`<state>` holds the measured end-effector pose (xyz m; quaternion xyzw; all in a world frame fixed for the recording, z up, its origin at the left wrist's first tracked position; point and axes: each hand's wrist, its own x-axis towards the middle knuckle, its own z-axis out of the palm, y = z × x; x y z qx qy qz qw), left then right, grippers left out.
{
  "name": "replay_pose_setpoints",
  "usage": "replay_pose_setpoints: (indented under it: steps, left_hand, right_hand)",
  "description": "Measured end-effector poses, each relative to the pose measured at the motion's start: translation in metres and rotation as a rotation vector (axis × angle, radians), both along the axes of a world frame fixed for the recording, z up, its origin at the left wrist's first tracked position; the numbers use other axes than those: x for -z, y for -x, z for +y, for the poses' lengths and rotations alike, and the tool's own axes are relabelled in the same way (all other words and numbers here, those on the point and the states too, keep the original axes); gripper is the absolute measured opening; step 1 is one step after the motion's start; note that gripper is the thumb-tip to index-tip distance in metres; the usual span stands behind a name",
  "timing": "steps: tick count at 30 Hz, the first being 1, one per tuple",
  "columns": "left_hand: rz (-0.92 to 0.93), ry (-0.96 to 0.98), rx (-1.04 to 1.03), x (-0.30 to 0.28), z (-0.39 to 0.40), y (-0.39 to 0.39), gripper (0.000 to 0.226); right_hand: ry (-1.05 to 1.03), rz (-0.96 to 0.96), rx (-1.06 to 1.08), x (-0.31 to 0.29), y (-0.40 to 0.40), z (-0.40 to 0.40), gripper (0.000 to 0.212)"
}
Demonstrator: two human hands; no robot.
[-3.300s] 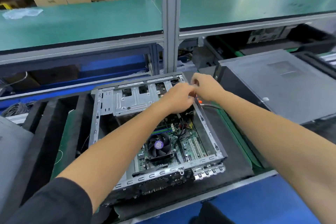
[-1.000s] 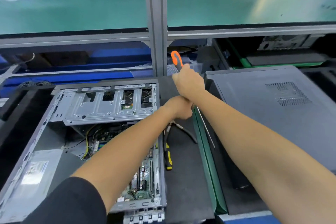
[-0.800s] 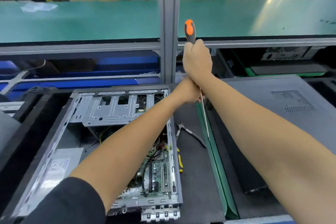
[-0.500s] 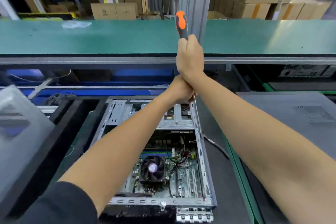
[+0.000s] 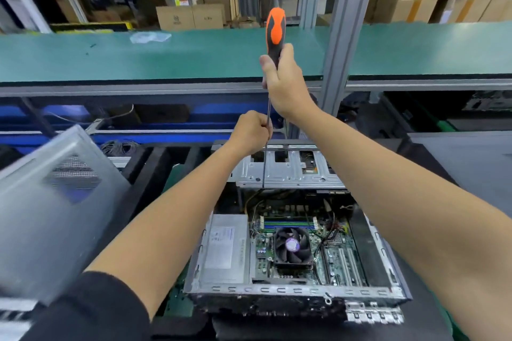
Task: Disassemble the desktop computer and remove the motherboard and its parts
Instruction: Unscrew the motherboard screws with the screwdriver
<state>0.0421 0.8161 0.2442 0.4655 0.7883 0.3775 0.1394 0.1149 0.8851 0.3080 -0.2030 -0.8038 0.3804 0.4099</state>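
An open desktop case (image 5: 293, 292) lies below my arms, showing the green motherboard (image 5: 339, 255), a black CPU fan (image 5: 292, 246), a silver power supply (image 5: 224, 248) and a metal drive cage (image 5: 291, 171) at the far end. A long screwdriver (image 5: 275, 28) with an orange and black handle stands upright over the drive cage. My right hand (image 5: 285, 83) grips its handle. My left hand (image 5: 250, 131) pinches the thin shaft lower down. The tip sits near the cage's near edge.
A grey case side panel (image 5: 55, 199) leans at the left, blurred. Another grey computer case (image 5: 471, 163) lies at the right. A green shelf (image 5: 194, 55) on an aluminium post (image 5: 340, 36) runs across the back, with cardboard boxes (image 5: 191, 16) behind. Black foam (image 5: 155, 171) surrounds the case.
The screwdriver went from lying by the case to upright in my right hand. My left hand now pinches the shaft, apart from the right hand. The view shifted, showing the side panel at left.
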Motion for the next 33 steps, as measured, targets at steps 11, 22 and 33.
replay_pose_setpoints:
  steps: [11, 22, 33]
  left_hand:
    - [-0.162, 0.021, 0.231, 0.033, -0.025, 0.023, 0.023]
    - [-0.008, -0.017, 0.179, 0.048, -0.029, 0.027, 0.017]
    - [0.177, 0.210, 0.175, 0.080, -0.037, 0.027, 0.010]
  right_hand:
    - [-0.073, 0.023, -0.017, 0.000, 0.009, -0.017, 0.017]
    - [-0.066, -0.015, -0.058, 0.005, 0.007, -0.015, 0.024]
    - [-0.141, -0.260, -0.127, 0.045, 0.001, -0.005, 0.017]
